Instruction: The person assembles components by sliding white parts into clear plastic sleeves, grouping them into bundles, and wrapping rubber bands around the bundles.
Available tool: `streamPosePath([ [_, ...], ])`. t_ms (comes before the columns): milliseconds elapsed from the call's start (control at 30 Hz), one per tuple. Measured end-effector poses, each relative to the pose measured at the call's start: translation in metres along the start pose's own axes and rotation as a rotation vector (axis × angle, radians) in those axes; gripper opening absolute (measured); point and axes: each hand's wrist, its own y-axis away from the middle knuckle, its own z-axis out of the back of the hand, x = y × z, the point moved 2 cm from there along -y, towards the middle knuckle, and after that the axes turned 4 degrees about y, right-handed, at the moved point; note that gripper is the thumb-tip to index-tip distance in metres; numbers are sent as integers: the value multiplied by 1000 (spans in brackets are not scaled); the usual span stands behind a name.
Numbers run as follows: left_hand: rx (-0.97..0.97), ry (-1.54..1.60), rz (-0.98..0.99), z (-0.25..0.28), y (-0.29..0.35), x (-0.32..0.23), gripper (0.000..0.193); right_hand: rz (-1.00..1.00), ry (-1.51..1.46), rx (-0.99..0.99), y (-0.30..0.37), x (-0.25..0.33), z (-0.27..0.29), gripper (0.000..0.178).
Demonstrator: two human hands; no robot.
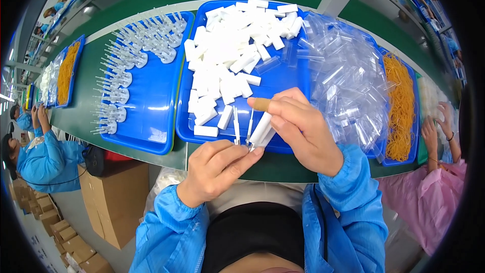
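Observation:
My left hand [216, 169] is closed, its thumb and fingers pinching the base of a small part with thin white rods [236, 125] that stick up. My right hand [305, 130] grips a white rectangular block [260, 130] between thumb and fingers, close beside the rods. A tan finger cot [261, 104] covers one of its fingertips. The two hands nearly meet over the front edge of the middle blue tray [283, 83]. Many loose white blocks [222, 45] are heaped in that tray. Fingers hide the lower ends of the rods and block.
To the left, a blue tray [151, 121] holds rows of similar rodded parts [118, 78]. Clear plastic sleeves [343, 76] and orange rubber bands [399, 106] lie to the right. Co-workers sit on both sides, one in a blue sleeve [53, 156], another in pink [429, 197]. Cardboard boxes [113, 199] stand at lower left.

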Motion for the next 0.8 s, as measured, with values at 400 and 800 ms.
streamPosePath([
  [400,-319,70,54,-2,15,22,45,225,147,46,4,7,-25,15],
  [800,-339,89,159,-7,22,24,43,75,448,-91,-43,-15,-16,38],
])
